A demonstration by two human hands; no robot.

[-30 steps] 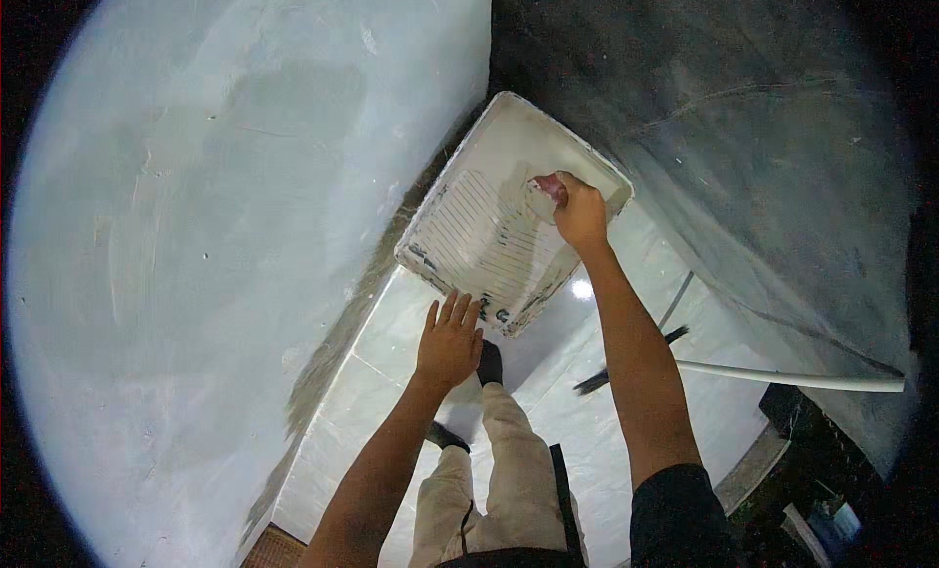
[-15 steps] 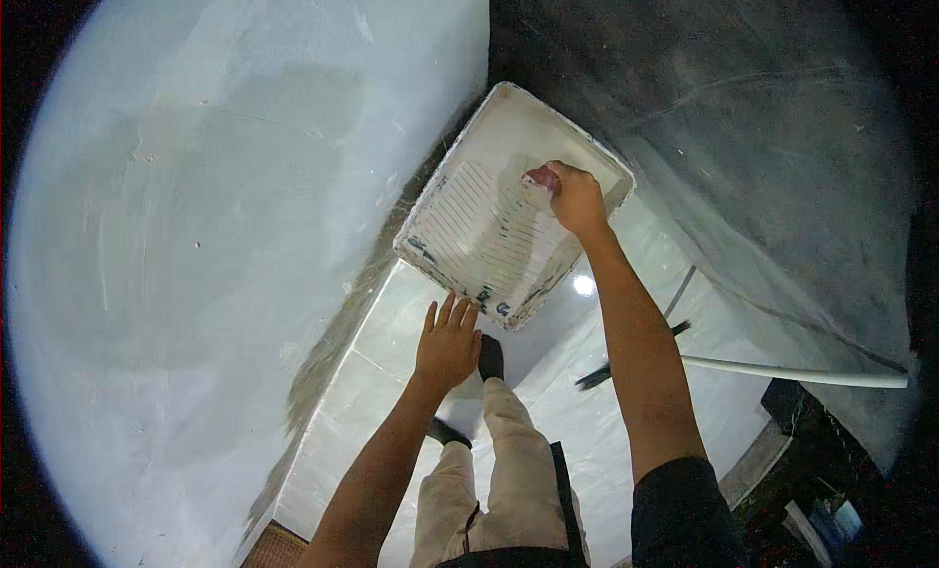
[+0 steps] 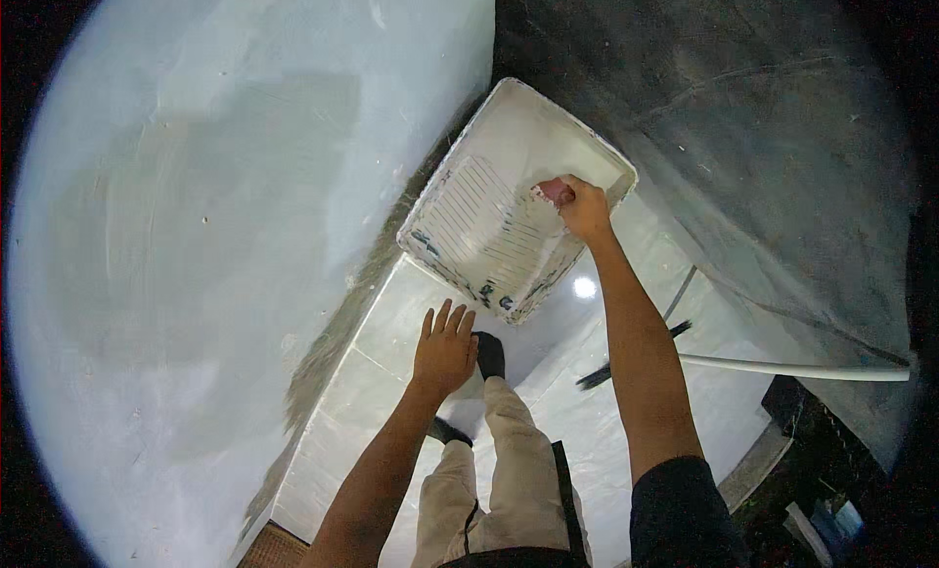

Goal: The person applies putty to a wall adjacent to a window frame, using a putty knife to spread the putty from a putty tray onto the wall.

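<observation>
A white paint tray [image 3: 460, 260] with a ribbed slope and dark smudges along its near rim lies tilted in the corner. Pale paint wets its deeper far part. Over the tray's right half, my right hand [image 3: 585, 208] grips a small dark-red piece [image 3: 556, 191] whose edge is smeared with white paint; its exact kind is unclear. My left hand [image 3: 446, 355] has its fingers stretched out and holds nothing. It hovers just short of the tray's near edge, close to my dark-socked foot [image 3: 489, 353].
On the left rises a pale wall [image 3: 196, 226] with a greyer damp-looking patch. Dark sheeting [image 3: 743, 128] drapes along the right. A broom-like tool with black bristles [image 3: 595, 376] and a white pole [image 3: 792, 369] lie on the white tiled floor [image 3: 372, 324].
My right hand has shifted slightly toward me and to the right with the dark-red piece. My left hand has drawn a little away from the tray's rim.
</observation>
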